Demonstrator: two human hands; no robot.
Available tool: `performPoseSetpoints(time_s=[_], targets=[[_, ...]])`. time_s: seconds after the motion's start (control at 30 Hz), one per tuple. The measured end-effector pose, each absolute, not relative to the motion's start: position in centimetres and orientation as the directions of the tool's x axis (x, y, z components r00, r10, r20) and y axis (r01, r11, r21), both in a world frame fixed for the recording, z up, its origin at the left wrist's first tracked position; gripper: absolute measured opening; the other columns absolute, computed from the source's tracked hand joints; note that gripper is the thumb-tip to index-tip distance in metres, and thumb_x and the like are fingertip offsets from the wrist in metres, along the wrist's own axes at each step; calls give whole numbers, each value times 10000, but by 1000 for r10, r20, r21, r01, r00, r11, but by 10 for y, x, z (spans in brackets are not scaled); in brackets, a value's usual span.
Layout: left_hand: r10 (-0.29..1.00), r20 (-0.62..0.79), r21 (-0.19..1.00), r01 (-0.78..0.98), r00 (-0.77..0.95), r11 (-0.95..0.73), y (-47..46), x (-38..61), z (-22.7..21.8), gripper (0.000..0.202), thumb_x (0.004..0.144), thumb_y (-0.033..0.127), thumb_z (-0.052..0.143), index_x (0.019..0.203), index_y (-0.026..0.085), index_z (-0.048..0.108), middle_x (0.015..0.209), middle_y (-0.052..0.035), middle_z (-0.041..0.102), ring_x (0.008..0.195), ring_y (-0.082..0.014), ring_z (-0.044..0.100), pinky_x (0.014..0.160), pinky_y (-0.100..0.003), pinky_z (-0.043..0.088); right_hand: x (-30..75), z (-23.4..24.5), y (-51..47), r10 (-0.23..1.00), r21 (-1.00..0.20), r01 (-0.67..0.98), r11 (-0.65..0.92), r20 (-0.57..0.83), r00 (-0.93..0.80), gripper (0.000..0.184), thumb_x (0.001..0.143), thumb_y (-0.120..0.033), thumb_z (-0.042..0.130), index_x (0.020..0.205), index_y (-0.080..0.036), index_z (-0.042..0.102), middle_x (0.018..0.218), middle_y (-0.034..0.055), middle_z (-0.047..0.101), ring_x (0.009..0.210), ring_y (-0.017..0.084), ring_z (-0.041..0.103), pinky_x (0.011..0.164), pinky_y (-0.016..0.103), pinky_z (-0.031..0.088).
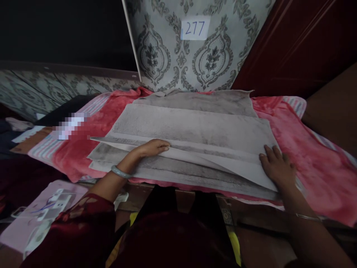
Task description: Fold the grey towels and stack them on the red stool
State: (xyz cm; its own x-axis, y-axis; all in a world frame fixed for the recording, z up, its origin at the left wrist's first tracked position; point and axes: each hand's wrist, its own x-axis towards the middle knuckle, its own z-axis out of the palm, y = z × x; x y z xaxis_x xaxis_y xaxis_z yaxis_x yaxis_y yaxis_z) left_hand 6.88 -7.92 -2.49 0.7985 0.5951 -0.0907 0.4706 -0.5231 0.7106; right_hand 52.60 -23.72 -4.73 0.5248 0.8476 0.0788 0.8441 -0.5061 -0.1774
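Observation:
A stack of large grey sheets [192, 126] lies across a red blanket [309, 149] on a low table. My left hand [152, 147] rests with fingers stretched out flat on a lifted sheet edge near the middle left, a pale bangle on its wrist. My right hand [276, 165] lies flat with fingers spread on the lower right corner of the top sheet, pressing it down. Neither hand grips anything that I can see.
Patterned wallpaper with a white label reading 277 [195, 28] stands behind. A dark red door [301, 44] is at the right. A pink cloth with a white power strip [50, 208] lies at lower left. A striped cloth edge [44, 145] shows at left.

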Motion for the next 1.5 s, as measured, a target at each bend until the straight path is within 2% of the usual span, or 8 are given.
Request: performPoseSetpoints(time_s=[0.23, 0.5, 0.67, 0.9, 1.03, 1.17, 1.5], targets=[[576, -88, 841, 371, 812, -394, -79, 64, -25, 188, 914, 332, 499, 864, 171, 584, 751, 15, 516, 719, -131, 463, 688, -258, 371, 526, -48, -238, 854, -169, 852, -496, 81, 514, 797, 987, -588, 77, 1595, -144, 339, 1670, 164, 253, 1482, 448, 273, 1155, 674, 263], [566, -120, 881, 351, 816, -318, -76, 59, -26, 134, 872, 244, 529, 927, 171, 626, 770, 13, 570, 740, -135, 474, 721, -267, 385, 529, -50, -236, 848, -173, 842, -511, 61, 527, 820, 962, -606, 65, 1598, -162, 330, 1671, 151, 256, 1483, 452, 271, 1154, 691, 255], [573, -117, 898, 332, 812, -288, -78, 58, -23, 187, 823, 203, 542, 981, 164, 633, 857, -9, 617, 789, -139, 510, 757, -269, 398, 526, -49, -237, 843, -186, 837, -515, 67, 534, 810, 962, -609, 68, 1599, -182, 329, 1665, 152, 272, 1493, 438, 264, 1158, 675, 260], [554, -143, 850, 389, 820, -356, -75, 57, -18, 155, 840, 264, 568, 941, 162, 628, 818, 3, 591, 775, -141, 492, 739, -259, 386, 527, -49, -237, 841, -209, 833, -512, 76, 536, 780, 968, -611, 92, 1604, -221, 321, 1658, 150, 288, 1485, 450, 268, 1142, 700, 272], [546, -160, 821, 418, 822, -388, -72, 56, -19, 159, 870, 315, 551, 805, 171, 563, 731, 21, 505, 700, -129, 439, 676, -255, 348, 526, -48, -237, 840, -200, 831, -519, 64, 539, 801, 962, -606, 85, 1600, -190, 331, 1665, 145, 275, 1490, 442, 263, 1158, 682, 261], [537, -171, 819, 422, 826, -388, -73, 55, -18, 212, 886, 344, 549, 752, 184, 513, 705, 23, 459, 669, -129, 412, 649, -263, 328, 525, -46, -237, 842, -194, 832, -519, 49, 537, 848, 952, -618, 57, 1600, -144, 330, 1674, 147, 250, 1485, 451, 263, 1158, 683, 260], [466, -194, 803, 412, 863, -430, -74, 46, -6, 116, 848, 298, 581, 875, 187, 604, 813, -1, 583, 780, -151, 505, 740, -259, 392, 526, -47, -238, 841, -200, 830, -520, 45, 538, 835, 954, -624, 63, 1600, -169, 332, 1677, 141, 245, 1496, 443, 253, 1176, 660, 240]])
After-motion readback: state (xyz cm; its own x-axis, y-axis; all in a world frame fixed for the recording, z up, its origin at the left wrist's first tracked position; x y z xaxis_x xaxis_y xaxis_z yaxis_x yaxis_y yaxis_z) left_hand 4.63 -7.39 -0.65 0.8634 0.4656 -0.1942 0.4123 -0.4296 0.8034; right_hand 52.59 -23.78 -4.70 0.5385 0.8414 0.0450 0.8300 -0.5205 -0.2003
